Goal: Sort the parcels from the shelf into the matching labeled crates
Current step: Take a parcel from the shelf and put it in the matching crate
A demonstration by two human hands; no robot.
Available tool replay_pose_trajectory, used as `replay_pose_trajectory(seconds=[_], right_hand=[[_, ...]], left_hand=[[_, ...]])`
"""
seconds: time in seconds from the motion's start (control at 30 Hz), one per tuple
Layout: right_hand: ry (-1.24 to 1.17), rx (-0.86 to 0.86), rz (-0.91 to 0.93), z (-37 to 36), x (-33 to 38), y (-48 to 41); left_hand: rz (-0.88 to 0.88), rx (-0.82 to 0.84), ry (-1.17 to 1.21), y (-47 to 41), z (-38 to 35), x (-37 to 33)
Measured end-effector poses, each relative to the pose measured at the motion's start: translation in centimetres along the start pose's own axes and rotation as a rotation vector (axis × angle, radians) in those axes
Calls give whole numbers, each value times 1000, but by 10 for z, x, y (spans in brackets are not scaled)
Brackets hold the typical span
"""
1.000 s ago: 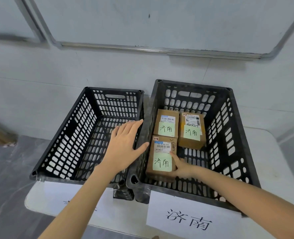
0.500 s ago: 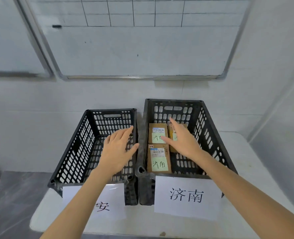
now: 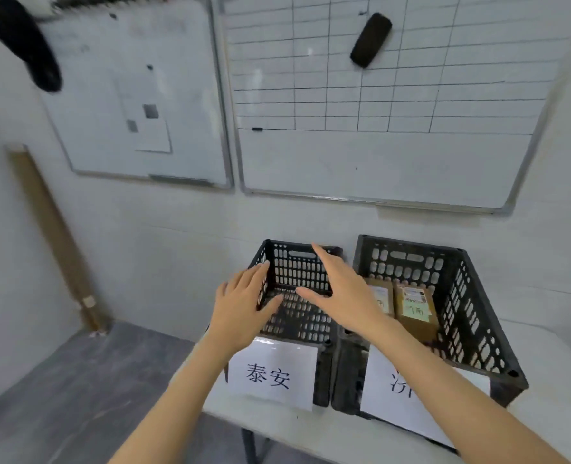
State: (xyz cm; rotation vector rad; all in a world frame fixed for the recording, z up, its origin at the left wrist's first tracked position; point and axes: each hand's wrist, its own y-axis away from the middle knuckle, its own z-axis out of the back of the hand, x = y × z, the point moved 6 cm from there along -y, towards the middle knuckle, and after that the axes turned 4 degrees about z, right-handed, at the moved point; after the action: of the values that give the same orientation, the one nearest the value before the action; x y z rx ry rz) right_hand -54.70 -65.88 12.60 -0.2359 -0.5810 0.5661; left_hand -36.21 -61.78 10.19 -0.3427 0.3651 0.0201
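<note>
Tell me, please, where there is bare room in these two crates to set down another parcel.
The left crate has a bare floor wherever it shows; only the left hand and right hand hover above it. The right crate is crowded: parcels fill its left and middle, leaving a narrow strip by the right wall.

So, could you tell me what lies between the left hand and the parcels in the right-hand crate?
The right hand, fingers spread, over the left crate's right wall, as the head view shows.
</note>
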Motion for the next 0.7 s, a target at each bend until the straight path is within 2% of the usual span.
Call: replay_pose_trajectory(seconds=[0.17,0.43,0.7], right_hand=[[-114,63,134,-24,71,15],[-478,264,315,-92,237,85],[-636,500,580,-144,398,169]], left_hand=[[135,-85,-73,69,52,32],[478,-212,-172,262,144,102],[796,-358,-285,440,227,147]])
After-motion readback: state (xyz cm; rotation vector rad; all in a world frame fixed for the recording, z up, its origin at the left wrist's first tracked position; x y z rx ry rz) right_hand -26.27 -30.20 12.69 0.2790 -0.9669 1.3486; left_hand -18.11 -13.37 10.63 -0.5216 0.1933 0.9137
